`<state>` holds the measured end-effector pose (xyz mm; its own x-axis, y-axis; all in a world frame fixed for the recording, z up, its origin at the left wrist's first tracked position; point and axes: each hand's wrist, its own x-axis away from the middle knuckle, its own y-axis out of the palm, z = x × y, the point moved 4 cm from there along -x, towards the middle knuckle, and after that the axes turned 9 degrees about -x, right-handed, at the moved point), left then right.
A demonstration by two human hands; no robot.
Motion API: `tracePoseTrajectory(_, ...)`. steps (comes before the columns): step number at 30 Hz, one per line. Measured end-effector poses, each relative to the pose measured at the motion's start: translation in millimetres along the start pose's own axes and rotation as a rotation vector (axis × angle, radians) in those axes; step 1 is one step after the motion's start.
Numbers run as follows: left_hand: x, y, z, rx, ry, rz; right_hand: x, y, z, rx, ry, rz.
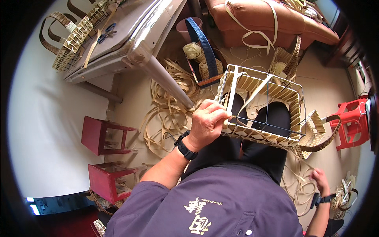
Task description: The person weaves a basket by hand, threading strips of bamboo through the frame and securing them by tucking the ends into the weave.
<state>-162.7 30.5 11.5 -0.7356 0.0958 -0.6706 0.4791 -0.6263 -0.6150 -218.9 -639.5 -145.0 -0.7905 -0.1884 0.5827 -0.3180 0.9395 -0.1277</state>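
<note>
A rectangular basket (266, 139) with a dark wire frame, partly wrapped in cream flat strips, rests on my thighs with its open side up. My left hand (209, 120) pinches its near left corner, fingers closed on the frame and a strip end. A loose cream strip (241, 107) slants across the frame's far left part. Out to the lower right, my right hand (320, 181) is closed on a long pale strip (301, 155) that runs back toward the basket's near right corner. The basket's underside is hidden.
Coiled strips (173, 81) heap on the floor beside the table (122, 43), which holds scissors (106, 32) and handled baskets (73, 39). A blue-handled basket (207, 55) holds strip balls. Dark red stools (94, 136) stand left, a red plastic stool (351, 124) right, a sofa (252, 23) ahead.
</note>
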Motion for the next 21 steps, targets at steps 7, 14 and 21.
tracePoseTrajectory(7,-9.8,10.5,9.4,0.036,0.032,-0.002,58.4,-89.1,67.6,0.282,-0.091,0.080)
tracePoseTrajectory(14,-4.7,4.3,-5.7,-0.013,0.016,-0.006,-33.9,131.0,-128.3,0.407,-0.257,-0.050)
tracePoseTrajectory(21,0.4,6.0,-24.5,-0.030,-0.004,-0.033,-67.6,362.2,-243.8,0.231,-0.133,-0.813)
